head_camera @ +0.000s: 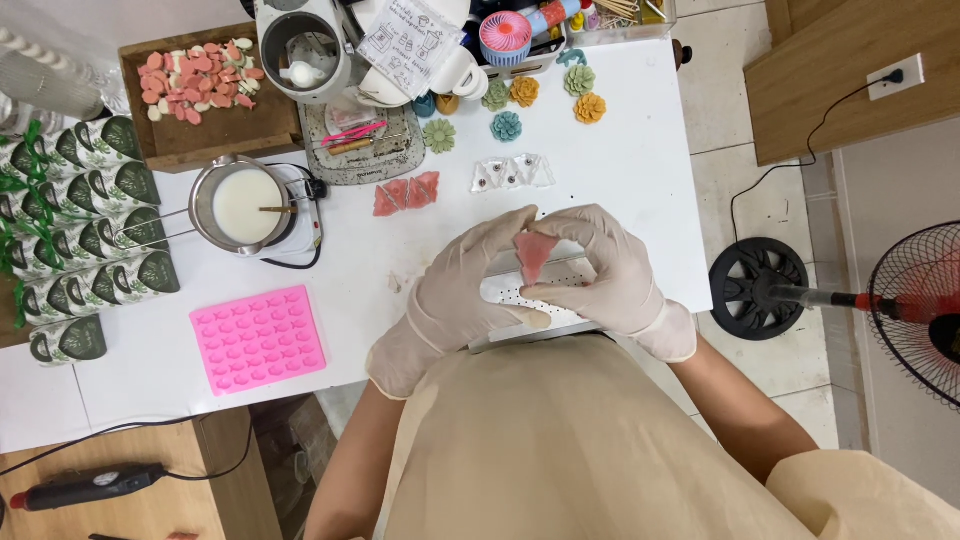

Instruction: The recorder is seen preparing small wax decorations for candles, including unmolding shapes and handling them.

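Both my hands wear pale gloves and meet over the front edge of the white table (pixel 620 170). My left hand (pixel 455 285) and my right hand (pixel 610 270) together pinch a small pink triangular wax piece (pixel 533 254) between fingertips. Under them lies a white perforated tray (pixel 505 292). Three more pink triangular pieces (pixel 406 193) lie further back on the table, beside a clear plastic triangular mould (pixel 513 172).
A pink silicone mould (pixel 258 338) lies front left. A pot of white liquid (pixel 242 205) sits on a small hot plate. Coloured flower pieces (pixel 525 98), a wooden tray of pink and white bits (pixel 200 78), green printed cups (pixel 85 230), a floor fan (pixel 915 310) right.
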